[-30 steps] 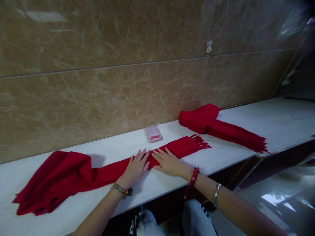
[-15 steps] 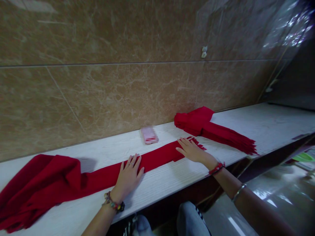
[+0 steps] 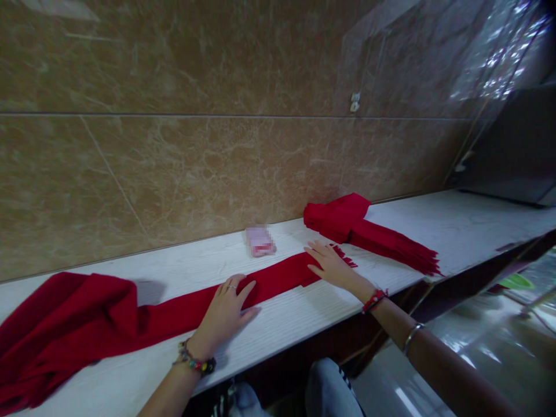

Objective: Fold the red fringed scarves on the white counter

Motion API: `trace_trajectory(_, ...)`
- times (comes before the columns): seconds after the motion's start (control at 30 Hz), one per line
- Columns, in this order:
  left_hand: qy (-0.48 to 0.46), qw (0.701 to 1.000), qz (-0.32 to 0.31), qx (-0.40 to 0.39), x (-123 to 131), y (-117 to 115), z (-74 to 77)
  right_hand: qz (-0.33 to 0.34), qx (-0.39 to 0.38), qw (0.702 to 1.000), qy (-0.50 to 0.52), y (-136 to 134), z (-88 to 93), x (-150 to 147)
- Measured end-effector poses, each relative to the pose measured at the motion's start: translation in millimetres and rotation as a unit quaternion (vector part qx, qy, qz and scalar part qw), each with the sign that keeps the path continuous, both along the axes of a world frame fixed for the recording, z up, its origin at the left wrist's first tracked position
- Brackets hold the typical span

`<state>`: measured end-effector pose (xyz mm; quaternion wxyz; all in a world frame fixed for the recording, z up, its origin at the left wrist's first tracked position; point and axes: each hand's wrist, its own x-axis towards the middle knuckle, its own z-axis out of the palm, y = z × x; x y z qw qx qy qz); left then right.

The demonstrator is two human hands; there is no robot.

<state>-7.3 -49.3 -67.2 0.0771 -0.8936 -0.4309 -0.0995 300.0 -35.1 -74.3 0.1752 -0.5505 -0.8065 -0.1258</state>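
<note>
A red fringed scarf (image 3: 174, 315) stretches along the white shelf, its left part a loose heap and its right part a flat folded strip. My left hand (image 3: 223, 310) rests on the middle of the strip, fingers bent a little and thumb apart. Over the strip's fringed right end lies my right hand (image 3: 332, 265), palm down with its fingers stretched out. Neither hand grips the cloth. Just past the right hand is another folded red fringed cloth (image 3: 373, 234), untouched.
A small pinkish packet, blurred out (image 3: 259, 241), sits near the brown tiled wall (image 3: 195, 174). At the far right end of the white shelf (image 3: 434, 220) stands a dark box-like object (image 3: 512, 145). A green basin (image 3: 516, 281) is on the floor side, lower right.
The fingers of my left hand have bent slightly and its thumb has spread out. My right hand stays on the fringed end. The view has shifted a little.
</note>
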Motion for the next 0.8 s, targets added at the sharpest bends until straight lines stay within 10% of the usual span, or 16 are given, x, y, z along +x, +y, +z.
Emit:
trace_trajectory(0.2,0.044,0.998,-0.032,-0.016,-0.4,-1.0,7.1,0.227,-0.059,0.972,-0.005,-15.3,8.1,-35.9)
trace_trajectory(0.53,0.079,0.974,-0.204,-0.057,-11.9,13.6,31.4,0.190,-0.039,0.980,-0.053,-20.2,9.9,-41.4)
trace_trajectory(0.8,0.078,0.979,-0.178,-0.053,-10.5,13.9,29.8,0.187,0.045,0.978,-0.083,-18.1,-6.0,-45.4)
